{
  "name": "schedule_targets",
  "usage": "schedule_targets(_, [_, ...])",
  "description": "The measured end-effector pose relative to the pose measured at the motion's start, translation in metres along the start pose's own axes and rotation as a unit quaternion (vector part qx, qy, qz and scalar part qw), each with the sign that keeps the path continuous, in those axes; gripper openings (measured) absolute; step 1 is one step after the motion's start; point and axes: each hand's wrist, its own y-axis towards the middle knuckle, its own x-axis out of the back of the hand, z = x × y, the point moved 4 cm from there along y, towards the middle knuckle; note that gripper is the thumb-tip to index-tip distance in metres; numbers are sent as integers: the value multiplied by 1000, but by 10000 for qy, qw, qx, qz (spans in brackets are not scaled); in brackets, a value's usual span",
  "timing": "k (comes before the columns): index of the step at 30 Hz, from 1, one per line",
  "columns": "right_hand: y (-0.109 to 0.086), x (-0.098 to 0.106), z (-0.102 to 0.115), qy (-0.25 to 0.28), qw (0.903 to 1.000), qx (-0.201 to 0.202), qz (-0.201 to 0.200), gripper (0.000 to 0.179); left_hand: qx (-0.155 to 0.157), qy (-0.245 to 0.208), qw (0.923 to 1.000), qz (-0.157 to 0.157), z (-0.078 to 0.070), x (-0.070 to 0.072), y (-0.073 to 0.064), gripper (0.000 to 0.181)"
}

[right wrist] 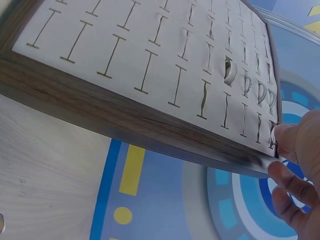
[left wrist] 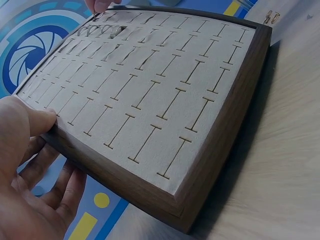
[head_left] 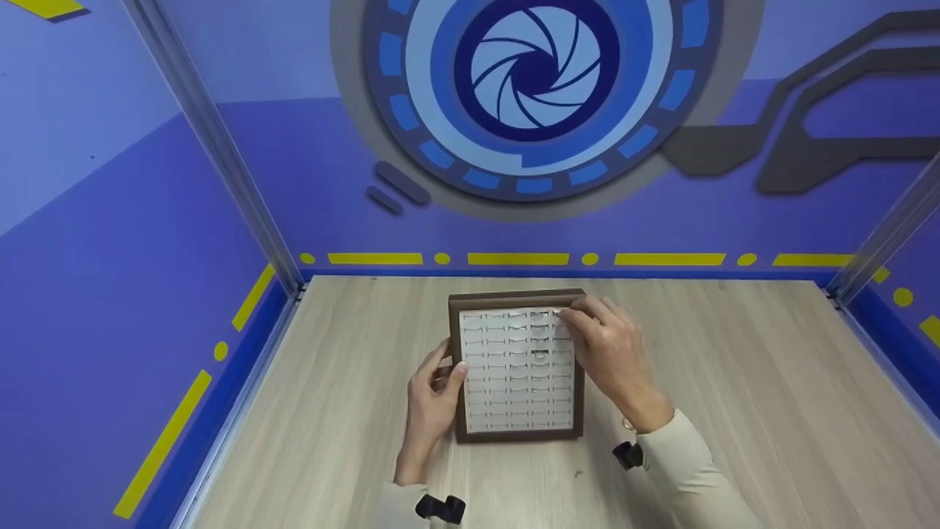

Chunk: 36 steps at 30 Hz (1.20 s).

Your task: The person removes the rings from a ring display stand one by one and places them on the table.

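A ring display tray [head_left: 518, 436] with a brown wooden frame and a white slotted pad [head_left: 499, 404] stands tilted up over the table. My left hand [head_left: 433, 397] grips its left side, thumb on the front edge and fingers behind the frame. Several silver rings [right wrist: 230, 71] sit in one column of slots near the upper right. At the top slot of the outermost right column, my right hand [head_left: 609, 342] pinches a small silver ring [right wrist: 273, 133] between thumb and fingertip. Most other slots hold nothing.
The tray is above a light wood-grain table [head_left: 338, 382]. Blue printed panels with yellow dashes [head_left: 518, 259] enclose the back and sides, joined by metal corner posts [head_left: 213, 139]. A tiny dark speck [head_left: 578, 474] lies on the table below the tray.
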Motion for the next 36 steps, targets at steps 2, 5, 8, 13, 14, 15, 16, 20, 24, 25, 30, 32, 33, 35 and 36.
schedule_targets(2, [0,1,0,-22,10000,18,-2,16,13,0,10000,7,0,0,0,54])
schedule_targets(5, [-1,3,1,-71,10000,35,-22,15,27,31,10000,10,1,0,0,54])
schedule_targets(8, [-2,5,2,-61,9999,50,-78,17,59,58,10000,-2,2,0,1,54])
schedule_targets(13, [-4,8,3,99,9999,-12,-79,18,46,32,10000,-1,2,0,0,54])
schedule_targets(14, [-4,8,3,109,9999,-8,-82,18,44,30,10000,-2,2,0,1,54])
schedule_targets(15, [-4,9,3,118,9999,-15,-74,19,37,15,10000,-3,2,0,0,54])
schedule_targets(16, [-4,10,4,151,9998,-28,-82,19,37,5,10000,-8,2,0,0,54])
schedule_targets(20, [-6,13,5,82,9999,44,-79,20,54,10,10000,-1,3,0,0,54])
schedule_targets(24, [-9,18,8,111,9999,122,-42,23,67,17,10000,19,2,-1,-1,54])
schedule_targets(25, [-9,19,8,129,9998,129,-33,24,64,11,10000,22,2,-1,-1,54])
schedule_targets(30, [-11,25,8,257,9996,140,-35,26,11,30,10000,48,1,-1,-1,54])
schedule_targets(32, [-12,27,8,312,9994,139,-27,26,-16,24,10000,39,1,-1,-1,54])
schedule_targets(33, [-13,28,8,329,9994,135,-20,27,-14,10,10000,33,1,-1,0,54])
schedule_targets(35, [-15,30,7,350,9993,125,17,27,5,-22,10000,19,1,0,0,54])
schedule_targets(36, [-16,30,7,342,9993,123,41,27,7,-48,10000,16,1,0,0,54])
